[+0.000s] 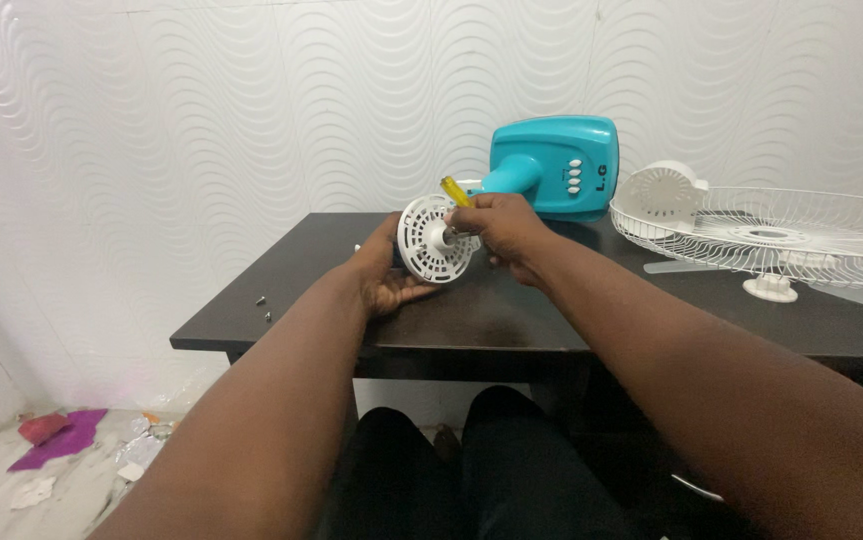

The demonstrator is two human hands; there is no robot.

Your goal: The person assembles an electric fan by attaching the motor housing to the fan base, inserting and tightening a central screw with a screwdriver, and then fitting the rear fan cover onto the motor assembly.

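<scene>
My left hand cups a round white vented fan motor cover from below and behind, holding it just above the dark table. My right hand grips a yellow-handled screwdriver, its handle sticking up past my fingers and its tip hidden at the cover's centre. Behind both hands lies the teal fan base with white buttons, tipped on its side.
A white wire fan grille lies at the right of the table with a white domed housing in it and a small white cap in front. Two small screws rest near the table's left edge. Scraps litter the floor.
</scene>
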